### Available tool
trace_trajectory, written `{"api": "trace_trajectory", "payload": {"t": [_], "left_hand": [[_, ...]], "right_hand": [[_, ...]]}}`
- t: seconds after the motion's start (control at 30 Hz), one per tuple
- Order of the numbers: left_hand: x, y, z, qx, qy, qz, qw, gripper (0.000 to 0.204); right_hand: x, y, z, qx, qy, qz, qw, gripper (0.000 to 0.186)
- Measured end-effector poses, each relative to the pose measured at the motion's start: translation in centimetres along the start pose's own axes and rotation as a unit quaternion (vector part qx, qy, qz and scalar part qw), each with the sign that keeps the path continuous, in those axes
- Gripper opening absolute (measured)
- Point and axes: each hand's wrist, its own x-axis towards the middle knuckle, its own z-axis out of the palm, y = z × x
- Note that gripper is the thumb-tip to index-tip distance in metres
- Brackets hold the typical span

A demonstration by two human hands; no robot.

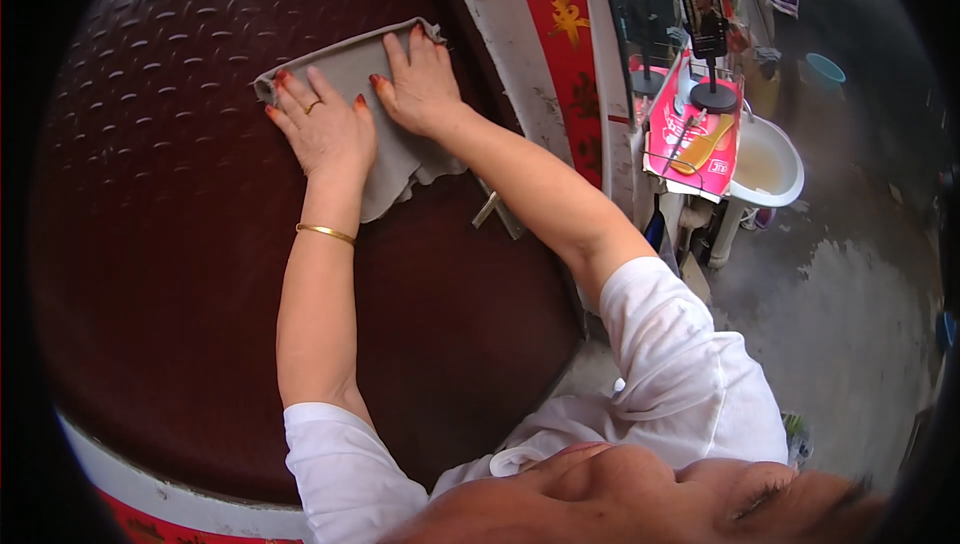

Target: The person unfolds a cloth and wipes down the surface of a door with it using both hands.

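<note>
A grey cloth (395, 182) lies spread against a dark red-brown metal door (180, 274) whose far part has a raised tread pattern. My left hand (330, 129) presses flat on the cloth with its fingers spread; a ring is on one finger and a gold bangle (327, 233) on the wrist. To its right, my right hand (420, 89) also rests flat on the cloth, fingers stretched toward its folded top edge. Below the cloth's right side, a metal door handle (486, 210) shows partly behind my right forearm.
Right of the door, a red banner (555, 24) runs along the frame. Beyond it stand a white washbasin (790, 169), a phone (703, 19) on a stand, and a shelf holding a yellow comb (703, 147). A light-blue basin (825, 69) is farther back on the grey floor (830, 344).
</note>
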Motion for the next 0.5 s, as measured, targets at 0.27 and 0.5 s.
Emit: {"api": "trace_trajectory", "payload": {"t": [0.27, 0.5], "left_hand": [[3.6, -1.1, 0.2, 0.096, 0.025, -0.034, 0.994, 0.075], [9.9, -2.8, -0.9, 0.182, 0.105, -0.074, 0.975, 0.08]], "right_hand": [[3.4, -0.6, 1.5, 0.105, 0.063, 0.0, 0.992, 0.071], [12.3, -1.7, 0.1, 0.182, 0.1, -0.057, 0.976, 0.076]]}}
